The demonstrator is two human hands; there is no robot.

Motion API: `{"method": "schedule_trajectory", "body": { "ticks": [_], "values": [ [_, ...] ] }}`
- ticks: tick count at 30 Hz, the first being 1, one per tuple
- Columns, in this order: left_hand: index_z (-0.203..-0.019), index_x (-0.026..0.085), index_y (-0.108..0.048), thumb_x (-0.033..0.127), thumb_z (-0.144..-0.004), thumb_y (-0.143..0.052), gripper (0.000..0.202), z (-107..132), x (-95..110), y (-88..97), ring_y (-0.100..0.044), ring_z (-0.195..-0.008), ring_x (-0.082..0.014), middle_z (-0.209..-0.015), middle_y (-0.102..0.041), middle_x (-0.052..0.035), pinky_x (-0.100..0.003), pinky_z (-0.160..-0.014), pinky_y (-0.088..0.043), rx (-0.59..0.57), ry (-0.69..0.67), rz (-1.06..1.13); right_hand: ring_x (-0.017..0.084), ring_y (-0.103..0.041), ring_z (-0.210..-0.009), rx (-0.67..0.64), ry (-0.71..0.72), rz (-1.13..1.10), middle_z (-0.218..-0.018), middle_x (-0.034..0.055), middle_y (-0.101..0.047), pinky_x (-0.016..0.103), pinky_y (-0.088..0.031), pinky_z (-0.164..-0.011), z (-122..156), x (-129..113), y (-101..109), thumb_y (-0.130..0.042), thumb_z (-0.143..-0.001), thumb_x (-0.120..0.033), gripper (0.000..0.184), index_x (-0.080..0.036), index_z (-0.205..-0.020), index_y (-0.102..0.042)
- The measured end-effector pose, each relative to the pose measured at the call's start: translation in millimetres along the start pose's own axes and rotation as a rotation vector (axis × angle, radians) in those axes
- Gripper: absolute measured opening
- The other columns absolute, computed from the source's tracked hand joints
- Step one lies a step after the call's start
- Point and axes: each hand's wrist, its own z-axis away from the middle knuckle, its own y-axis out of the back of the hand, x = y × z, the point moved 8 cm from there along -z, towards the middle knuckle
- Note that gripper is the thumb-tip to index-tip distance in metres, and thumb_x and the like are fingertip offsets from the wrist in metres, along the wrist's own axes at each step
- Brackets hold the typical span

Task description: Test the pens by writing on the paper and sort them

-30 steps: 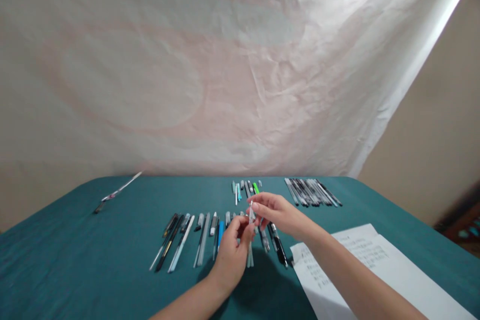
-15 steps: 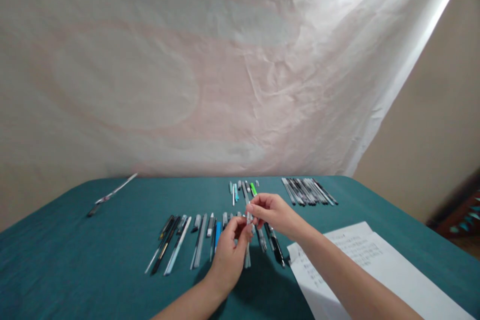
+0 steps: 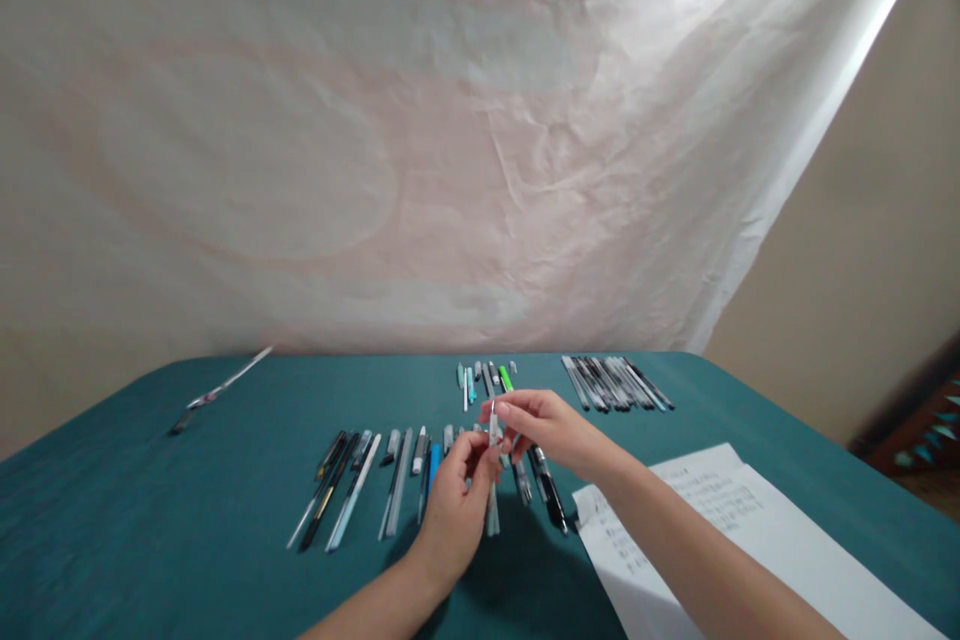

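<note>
L hand is gripping a slim pen part approx. mid-worktop, above the near row of pen parts; R hand is pinching its upper end. Looking partway, AFAICT: far-right pens are lying grouped, poss. done; near row & back pieces are lying separate, prob. remaining.

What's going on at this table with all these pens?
Someone's left hand and right hand have their fingers around a slim, pale pen piece, too small to make out exactly. Pens and pen parts lie on both sides of the hands, including a blue one. Farther back, to the right, is a close-set group of pens. Papers with writing lie beneath the right forearm.
</note>
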Motion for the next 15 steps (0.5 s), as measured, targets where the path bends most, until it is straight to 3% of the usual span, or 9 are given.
{"method": "schedule_trajectory", "body": {
  "ticks": [4, 9, 15],
  "values": [
    [-0.091, 0.018, -0.051, 0.031, -0.088, -0.041, 0.017, -0.6, 1.9, 0.6, -0.051, -0.075, -0.015, -0.082, -0.055, -0.0018, -0.025, -0.07, -0.04, -0.005, -0.008, 0.001, 0.009, -0.054, -0.055, -0.039, -0.004, -0.004, -0.066, 0.0003, -0.058, 0.021, -0.046, -0.049, 1.3, -0.4, -3.7, -0.054, -0.078, -0.043, 0.034, -0.013, -0.09, -0.063],
    [-0.091, 0.018, -0.05, 0.033, -0.088, -0.041, 0.018, 0.9, -0.7, -0.5, -0.05, -0.072, -0.0146, -0.078, -0.054, -0.0008, -0.025, -0.067, -0.04, -0.012, 0.006, 0.005, 0.006, -0.05, -0.052, 0.04, 0.006, -0.011, -0.064, -0.0005, -0.058, 0.018, -0.042, -0.048, 0.8, -0.6, 2.7, -0.063, -0.072, -0.039, 0.027, -0.013, -0.078, -0.062],
    [-0.088, 0.018, -0.05, 0.033, -0.088, -0.041, 0.018, 2.1, -1.3, -1.6, -0.048, -0.068, -0.0131, -0.073, -0.05, 0.0012, -0.023, -0.064, -0.039, -0.028, -0.003, -0.012, 0.009, -0.053, -0.057, -0.032, -0.021, -0.051, -0.078, 0.0044, -0.062, 0.02, -0.044, -0.049, 1.2, 1.1, 1.7, -0.054, -0.077, -0.046, 0.038, -0.013, -0.092, -0.065]
  ]
}}
